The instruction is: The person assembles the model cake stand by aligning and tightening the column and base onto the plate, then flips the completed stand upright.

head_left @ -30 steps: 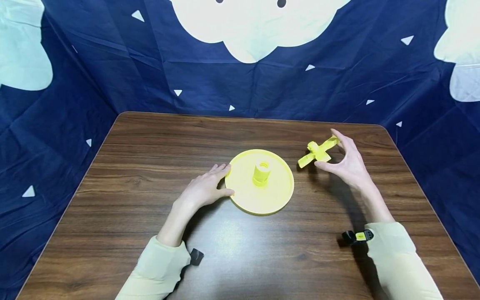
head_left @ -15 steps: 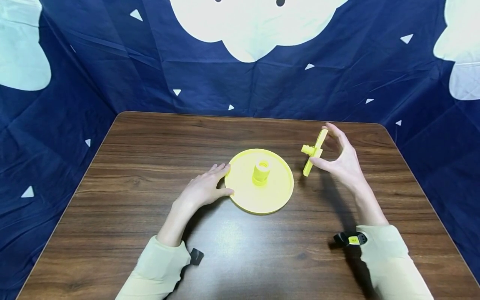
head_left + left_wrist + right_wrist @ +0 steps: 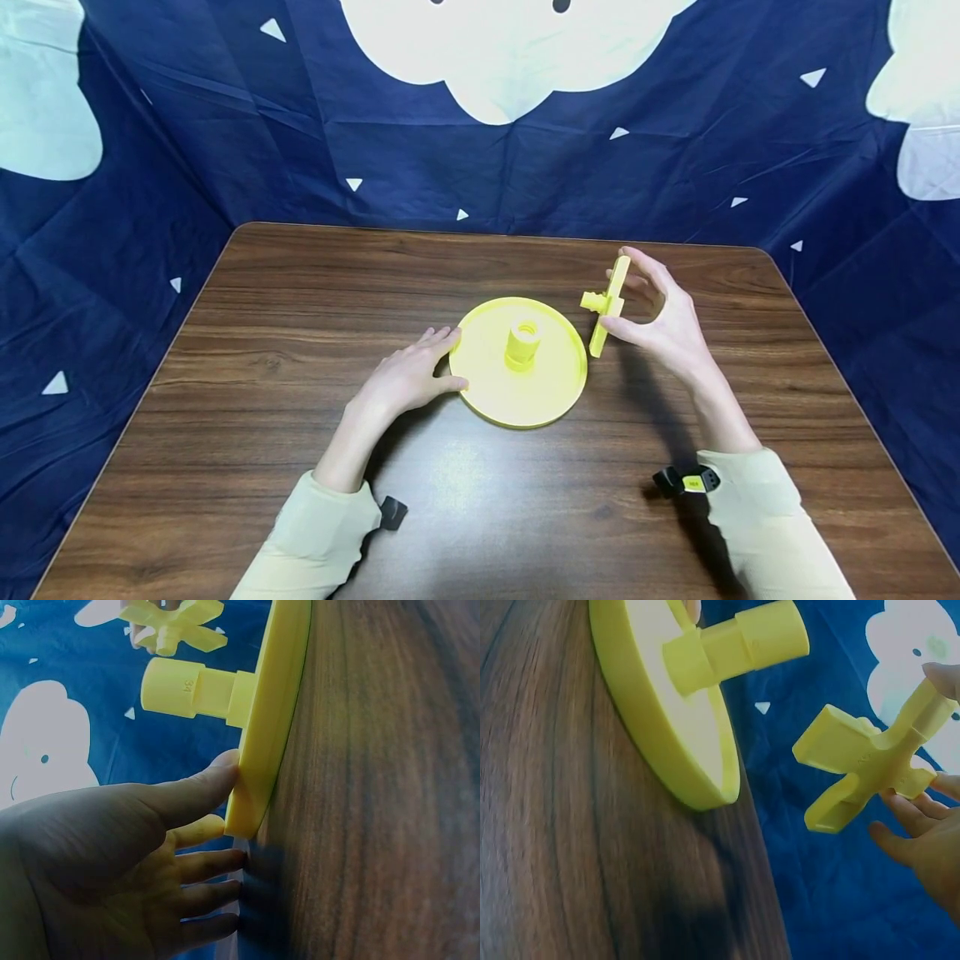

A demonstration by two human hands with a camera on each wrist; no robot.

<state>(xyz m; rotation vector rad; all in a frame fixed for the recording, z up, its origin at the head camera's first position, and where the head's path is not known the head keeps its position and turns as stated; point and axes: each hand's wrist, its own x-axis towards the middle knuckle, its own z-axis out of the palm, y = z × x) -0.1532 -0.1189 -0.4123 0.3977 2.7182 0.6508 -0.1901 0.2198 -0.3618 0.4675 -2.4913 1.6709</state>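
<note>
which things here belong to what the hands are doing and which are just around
Part of the job:
yellow round base, its rim touched by the left hand
hollow-topped yellow post, upright on that base
yellow cross-shaped piece, held by the right hand

Just around:
wood-grain table
navy cloth backdrop with white clouds
left wrist camera
right wrist camera

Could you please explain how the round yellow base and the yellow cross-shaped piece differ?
The round base is a wide disc with a central post; the cross-shaped piece is smaller, with four arms. The base lies flat on the table, touched by the left hand; the cross-shaped piece is held tilted off the table by the right hand. Both are yellow.
</note>
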